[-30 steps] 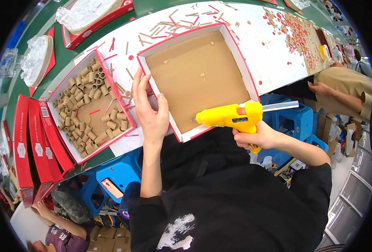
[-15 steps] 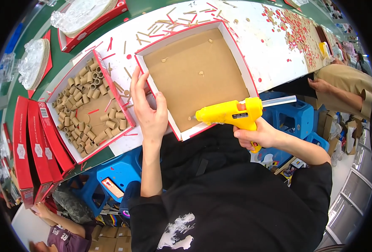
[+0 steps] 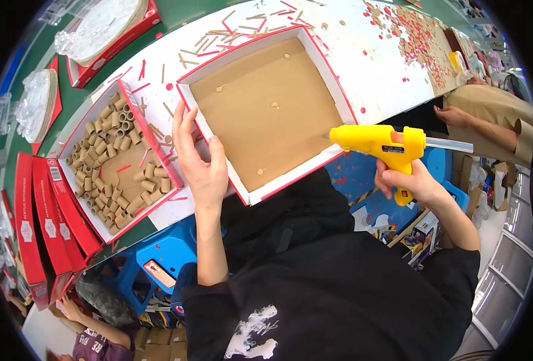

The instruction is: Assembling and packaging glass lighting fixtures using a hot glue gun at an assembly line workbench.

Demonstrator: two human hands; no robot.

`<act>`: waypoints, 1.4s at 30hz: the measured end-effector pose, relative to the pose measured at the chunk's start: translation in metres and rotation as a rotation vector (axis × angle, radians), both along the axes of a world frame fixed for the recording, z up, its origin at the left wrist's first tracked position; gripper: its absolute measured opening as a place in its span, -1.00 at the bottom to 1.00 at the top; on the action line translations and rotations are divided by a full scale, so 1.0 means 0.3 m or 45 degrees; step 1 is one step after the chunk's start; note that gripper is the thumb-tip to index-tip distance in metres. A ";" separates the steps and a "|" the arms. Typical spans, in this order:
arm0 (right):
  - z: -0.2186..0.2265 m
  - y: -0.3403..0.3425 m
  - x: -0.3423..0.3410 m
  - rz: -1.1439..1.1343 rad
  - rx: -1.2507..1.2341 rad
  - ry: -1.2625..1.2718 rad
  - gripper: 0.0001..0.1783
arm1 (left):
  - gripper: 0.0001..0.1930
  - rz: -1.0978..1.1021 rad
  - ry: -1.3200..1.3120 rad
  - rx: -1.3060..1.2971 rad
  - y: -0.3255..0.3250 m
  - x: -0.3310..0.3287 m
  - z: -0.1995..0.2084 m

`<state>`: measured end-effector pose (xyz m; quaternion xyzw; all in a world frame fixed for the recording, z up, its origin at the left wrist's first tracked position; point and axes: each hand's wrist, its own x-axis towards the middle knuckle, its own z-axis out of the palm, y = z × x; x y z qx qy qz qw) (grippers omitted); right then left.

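A shallow red-edged box (image 3: 230, 144) with white walls and a brown bottom lies tilted at the table's front edge. Several small glue blobs (image 3: 274, 105) dot its bottom: two toward the far side, one in the middle, one in the near corner. My left hand (image 3: 200, 168) rests against the box's left wall, fingers stretched and apart. In my right hand (image 3: 408, 180) is a yellow glue gun (image 3: 378, 141), gripped by its handle, with a clear glue stick (image 3: 450, 145) jutting from its back. Its nozzle hangs over the box's right near corner.
Left of it stands another box (image 3: 176, 191) holding many short cardboard tubes (image 3: 107, 147). Red cartons (image 3: 32, 222) lean at the far left. Red and brown strips (image 3: 206, 45) and small discs (image 3: 411, 36) litter the white table. A co-worker's hand (image 3: 453, 115) is at the right.
The glue gun has moved right, from the near left corner to the right near corner. A glue blob now shows in the near left corner. My left hand stays on the box.
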<state>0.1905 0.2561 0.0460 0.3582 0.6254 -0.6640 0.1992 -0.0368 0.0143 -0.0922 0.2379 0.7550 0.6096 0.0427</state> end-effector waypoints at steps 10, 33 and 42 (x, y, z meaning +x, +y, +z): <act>-0.012 0.014 0.020 -0.003 0.054 -0.121 -0.77 | -0.49 -0.009 0.041 -0.007 -0.007 0.002 -0.004; -0.005 0.014 0.020 -0.040 0.140 -0.141 -0.76 | -0.47 -0.015 0.029 -0.024 0.010 0.004 0.004; 0.013 0.066 0.025 -0.092 0.164 0.141 -0.51 | -0.47 0.018 0.120 -0.169 -0.009 0.005 0.028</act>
